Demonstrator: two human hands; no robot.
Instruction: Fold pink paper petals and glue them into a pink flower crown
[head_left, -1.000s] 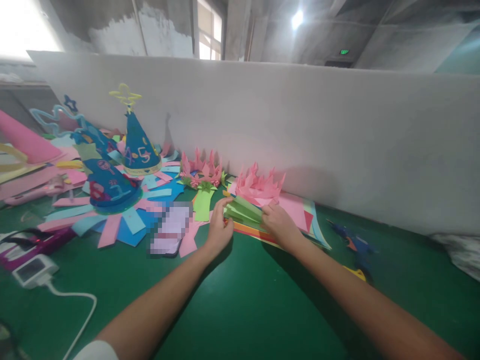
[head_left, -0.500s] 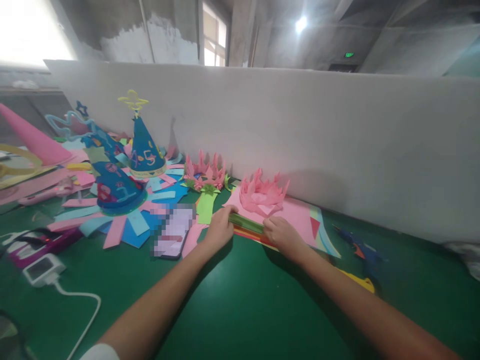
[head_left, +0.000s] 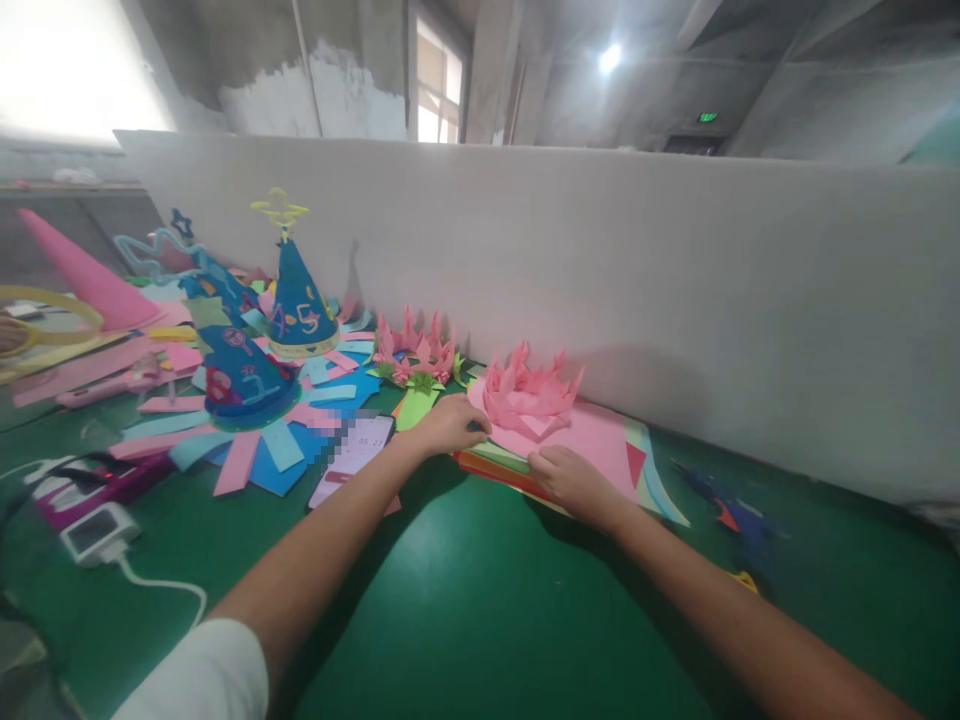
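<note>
A stack of coloured paper sheets [head_left: 517,478] lies at the middle of the table, pink on top with green, orange and red edges below. My left hand [head_left: 450,425] is at its near left corner, fingers curled around the upper sheets. My right hand [head_left: 574,485] is closed on the near edge, thumb and fingers pressed together. Resting on the pink sheet just beyond my hands is a pink paper crown [head_left: 529,390] with pointed petals. A second pink crown with green leaves [head_left: 416,350] stands farther left, above a light green strip [head_left: 415,408].
Blue cone hats [head_left: 300,300] stand on pink and blue strips at left. A phone [head_left: 352,455] lies beside my left forearm. A white device with a cable [head_left: 101,533] is at lower left. A blue glue gun [head_left: 731,505] lies at right. A white panel [head_left: 675,290] closes the back.
The bent-up green front edge of the stack has flattened. My left hand has shifted slightly left and back, while my right hand keeps near the front edge. The view has shifted slightly.
</note>
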